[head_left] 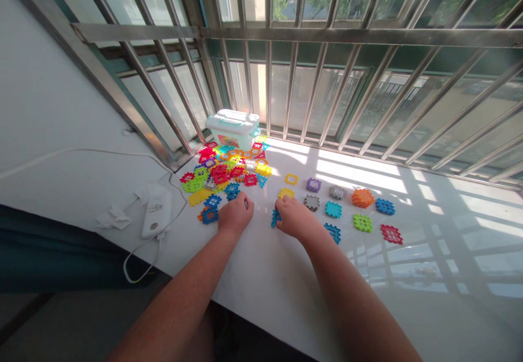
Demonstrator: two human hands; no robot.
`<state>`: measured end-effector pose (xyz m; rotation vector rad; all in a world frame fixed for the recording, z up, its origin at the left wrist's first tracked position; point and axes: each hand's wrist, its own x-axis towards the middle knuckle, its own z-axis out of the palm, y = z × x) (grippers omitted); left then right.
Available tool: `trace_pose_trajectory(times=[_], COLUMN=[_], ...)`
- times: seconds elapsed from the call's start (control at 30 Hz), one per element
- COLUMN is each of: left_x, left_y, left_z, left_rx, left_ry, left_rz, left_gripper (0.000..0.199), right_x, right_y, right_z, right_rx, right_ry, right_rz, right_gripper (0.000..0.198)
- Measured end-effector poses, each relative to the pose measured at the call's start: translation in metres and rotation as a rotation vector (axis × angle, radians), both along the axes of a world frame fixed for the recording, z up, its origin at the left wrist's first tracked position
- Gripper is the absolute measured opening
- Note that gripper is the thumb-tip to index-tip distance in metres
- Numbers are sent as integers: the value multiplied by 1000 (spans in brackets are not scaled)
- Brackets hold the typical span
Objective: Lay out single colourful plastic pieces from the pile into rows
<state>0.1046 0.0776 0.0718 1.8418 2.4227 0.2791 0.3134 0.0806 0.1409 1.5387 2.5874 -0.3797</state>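
My left hand (236, 213) is closed, its fingers curled out of sight, beside the loose pile; whatever it may hold is hidden. Close to it lie blue square plastic building tiles, one just beyond the knuckles (232, 189) and another to the left (210, 215). My right hand (295, 218) has its fingertips closed on a blue plastic building tile (275, 218) at the table surface, partly covered by the fingers. Just beyond those fingers is a yellow tile (285, 192). A grey tile (311, 203) lies to the right of the hand.
Mixed tiles (220, 174) are heaped before a lidded white box (233, 127). Colour-sorted tiles, including orange (363, 198), green (362, 222) and red (391, 234), lie at right. A white power strip (157, 212) with a cable is at left. Metal bars (294, 89) edge the table.
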Motion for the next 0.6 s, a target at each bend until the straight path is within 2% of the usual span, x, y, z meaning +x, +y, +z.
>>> trace_pose_trajectory(times=[0.3, 0.6], left_x=[1, 1], left_y=[-1, -1], left_z=[2, 2], left_rx=[-3, -8], left_ry=[9, 14], left_rz=[0, 7], left_gripper=[31, 30], right_x=[-2, 0], right_y=[-4, -2], right_z=[6, 1], right_rx=[-10, -23], right_ry=[-30, -40], right_rz=[-28, -36], right_gripper=[36, 37])
